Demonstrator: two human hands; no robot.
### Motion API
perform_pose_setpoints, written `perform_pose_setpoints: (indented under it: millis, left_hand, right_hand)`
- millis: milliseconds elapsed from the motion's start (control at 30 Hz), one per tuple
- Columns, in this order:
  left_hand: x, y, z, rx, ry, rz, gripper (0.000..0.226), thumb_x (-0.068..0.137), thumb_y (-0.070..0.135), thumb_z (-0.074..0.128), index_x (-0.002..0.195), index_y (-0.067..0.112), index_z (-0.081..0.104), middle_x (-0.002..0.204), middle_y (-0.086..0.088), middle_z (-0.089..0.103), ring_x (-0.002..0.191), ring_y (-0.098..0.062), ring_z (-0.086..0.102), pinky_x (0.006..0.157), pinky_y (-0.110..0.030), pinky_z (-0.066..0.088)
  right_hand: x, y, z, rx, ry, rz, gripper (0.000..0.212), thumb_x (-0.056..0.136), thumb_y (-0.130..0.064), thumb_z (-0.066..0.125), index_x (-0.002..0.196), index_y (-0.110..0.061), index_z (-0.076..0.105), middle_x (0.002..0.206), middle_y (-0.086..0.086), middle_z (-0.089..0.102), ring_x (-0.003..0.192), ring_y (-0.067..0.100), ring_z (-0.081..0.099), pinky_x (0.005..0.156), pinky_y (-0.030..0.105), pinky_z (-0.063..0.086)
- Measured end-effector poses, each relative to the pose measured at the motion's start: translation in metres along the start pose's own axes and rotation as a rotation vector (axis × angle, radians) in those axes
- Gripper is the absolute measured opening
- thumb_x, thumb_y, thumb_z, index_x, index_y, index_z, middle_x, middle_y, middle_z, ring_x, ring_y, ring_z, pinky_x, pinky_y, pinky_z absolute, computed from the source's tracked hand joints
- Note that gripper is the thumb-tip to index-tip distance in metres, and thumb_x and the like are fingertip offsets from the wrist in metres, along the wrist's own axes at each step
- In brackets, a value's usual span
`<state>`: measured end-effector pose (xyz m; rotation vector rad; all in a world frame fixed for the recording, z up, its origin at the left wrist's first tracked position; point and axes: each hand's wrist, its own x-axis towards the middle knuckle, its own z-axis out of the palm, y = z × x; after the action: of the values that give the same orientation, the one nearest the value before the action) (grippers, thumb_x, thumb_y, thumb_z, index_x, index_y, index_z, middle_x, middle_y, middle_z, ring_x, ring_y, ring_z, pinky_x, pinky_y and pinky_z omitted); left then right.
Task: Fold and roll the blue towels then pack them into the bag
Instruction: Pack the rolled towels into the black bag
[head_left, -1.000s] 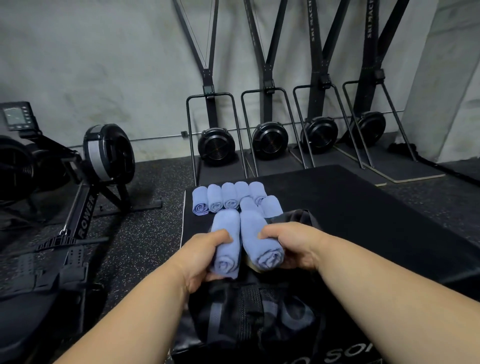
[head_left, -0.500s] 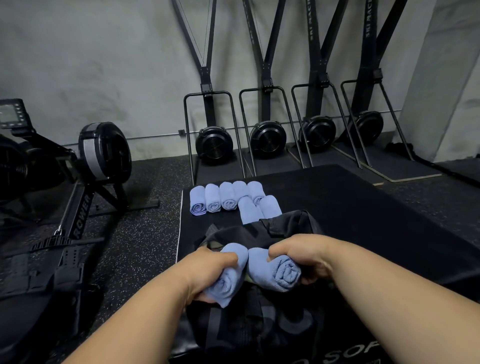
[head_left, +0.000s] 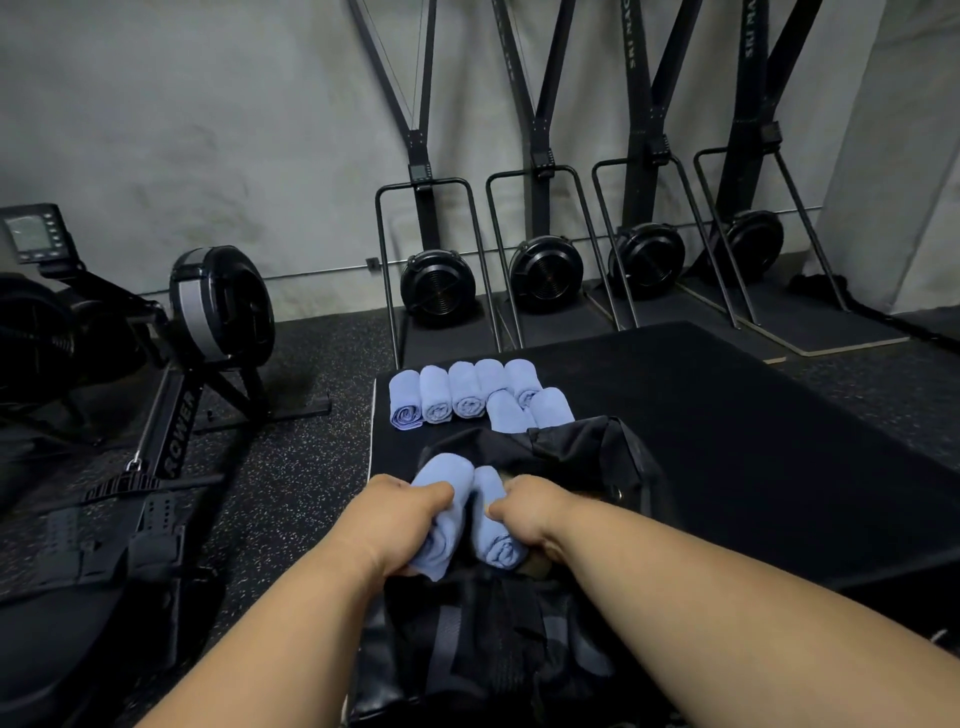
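Head view, the only one: left hand (head_left: 402, 525) curled round one rolled blue towel (head_left: 441, 512), right hand (head_left: 535, 517) curled round a second roll (head_left: 493, 535); the two rolls lie side by side, touching or nearly so, over the open mouth of the black bag (head_left: 587, 457), which sits on a black mat (head_left: 753, 415). Seven more rolled towels (head_left: 465, 397) wait on the mat just beyond the bag, five in a row and two in front. Handling, as a judgement: terry rolls look light, soft and squashy, not slippery, nothing fragile; a loose grip near an end would probably let the spiral unwind, so a full wrap round the middle, as both hands have now, seems the right hold. The bag is limp fabric and its mouth may sag shut. Writing: "ROWER" reads up the rail of the rowing machine (head_left: 176, 436) at left; the uprights of the ski machines (head_left: 644, 47) carry lettering that looks like "SKI MAC…", cut off by the frame edge. Any print on the bag is too dark to read.
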<state>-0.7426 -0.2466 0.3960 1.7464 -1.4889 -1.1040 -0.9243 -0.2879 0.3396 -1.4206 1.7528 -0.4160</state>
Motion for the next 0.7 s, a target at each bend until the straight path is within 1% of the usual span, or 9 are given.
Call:
perform_pose_setpoints:
  millis: [33, 100, 200, 267, 300, 367, 433, 567, 700]
  left_hand:
    - [0.000, -0.002, -0.001, 0.008, 0.014, 0.006, 0.025, 0.057, 0.039, 0.064, 0.062, 0.016, 0.054, 0.051, -0.004, 0.051, 0.049, -0.021, 0.048, 0.049, -0.026, 0.042]
    - [0.001, -0.005, -0.004, 0.018, 0.044, 0.023, 0.026, 0.065, 0.039, 0.067, 0.067, 0.016, 0.055, 0.054, -0.002, 0.054, 0.050, -0.020, 0.049, 0.050, -0.025, 0.041]
    - [0.002, -0.011, -0.008, -0.006, 0.101, 0.008, 0.028, 0.069, 0.038, 0.071, 0.080, 0.015, 0.059, 0.061, -0.002, 0.061, 0.055, -0.020, 0.056, 0.054, -0.026, 0.045]
    - [0.001, -0.015, -0.008, -0.016, 0.104, -0.003, 0.033, 0.065, 0.040, 0.069, 0.082, 0.014, 0.058, 0.062, -0.001, 0.061, 0.056, -0.020, 0.055, 0.055, -0.028, 0.046]
    - [0.001, -0.017, -0.008, -0.014, 0.099, -0.009, 0.038, 0.062, 0.043, 0.067, 0.083, 0.012, 0.058, 0.064, -0.001, 0.063, 0.057, -0.020, 0.056, 0.057, -0.028, 0.046]
    - [0.002, -0.018, -0.007, -0.015, 0.103, -0.031, 0.051, 0.057, 0.047, 0.064, 0.092, 0.011, 0.061, 0.071, -0.001, 0.069, 0.062, -0.020, 0.062, 0.059, -0.028, 0.047]
    - [0.004, -0.017, -0.005, -0.009, 0.104, -0.032, 0.055, 0.056, 0.049, 0.064, 0.096, 0.013, 0.062, 0.074, -0.001, 0.071, 0.065, -0.020, 0.064, 0.063, -0.031, 0.050]
    - [0.003, -0.017, -0.003, -0.017, 0.097, -0.035, 0.055, 0.056, 0.048, 0.065, 0.098, 0.012, 0.061, 0.078, -0.004, 0.071, 0.067, -0.022, 0.065, 0.067, -0.033, 0.053]
    - [0.002, -0.019, -0.002, -0.062, 0.084, -0.051, 0.055, 0.057, 0.046, 0.066, 0.098, 0.011, 0.061, 0.074, -0.003, 0.070, 0.064, -0.021, 0.063, 0.063, -0.030, 0.049]
  right_hand:
    - [0.008, 0.001, 0.009, -0.011, 0.033, -0.014, 0.023, 0.096, -0.027, 0.062, 0.106, -0.006, 0.065, 0.100, 0.011, 0.068, 0.093, 0.027, 0.064, 0.078, 0.032, 0.050]
    - [0.022, 0.004, 0.025, -0.008, 0.071, -0.006, 0.032, 0.094, -0.027, 0.065, 0.113, -0.001, 0.062, 0.102, 0.012, 0.069, 0.092, 0.027, 0.066, 0.077, 0.032, 0.049]
    - [0.030, 0.008, 0.034, -0.065, 0.041, 0.020, 0.036, 0.092, -0.035, 0.070, 0.104, -0.009, 0.048, 0.093, 0.010, 0.053, 0.081, 0.020, 0.049, 0.067, 0.028, 0.041]
    - [0.028, 0.008, 0.030, -0.076, 0.029, 0.036, 0.035, 0.091, -0.035, 0.071, 0.097, -0.012, 0.045, 0.088, 0.009, 0.050, 0.075, 0.020, 0.046, 0.055, 0.028, 0.036]
    - [0.027, 0.008, 0.028, -0.076, 0.033, 0.034, 0.034, 0.092, -0.034, 0.071, 0.088, -0.014, 0.044, 0.081, 0.006, 0.049, 0.068, 0.020, 0.045, 0.051, 0.028, 0.033]
    - [0.027, 0.010, 0.026, -0.095, 0.038, 0.031, 0.042, 0.094, -0.029, 0.070, 0.072, -0.018, 0.035, 0.067, 0.000, 0.042, 0.056, 0.015, 0.037, 0.048, 0.028, 0.029]
    - [0.026, 0.009, 0.024, -0.096, 0.059, 0.022, 0.043, 0.092, -0.026, 0.069, 0.069, -0.020, 0.034, 0.063, -0.002, 0.039, 0.052, 0.014, 0.034, 0.047, 0.028, 0.027]
    - [0.020, 0.008, 0.019, -0.125, 0.071, 0.023, 0.039, 0.090, -0.034, 0.066, 0.067, -0.021, 0.037, 0.066, -0.002, 0.042, 0.058, 0.016, 0.041, 0.049, 0.029, 0.029]
    - [0.014, 0.008, 0.012, -0.144, 0.100, 0.024, 0.034, 0.091, -0.038, 0.061, 0.067, -0.016, 0.050, 0.079, 0.005, 0.059, 0.079, 0.025, 0.056, 0.066, 0.027, 0.039]
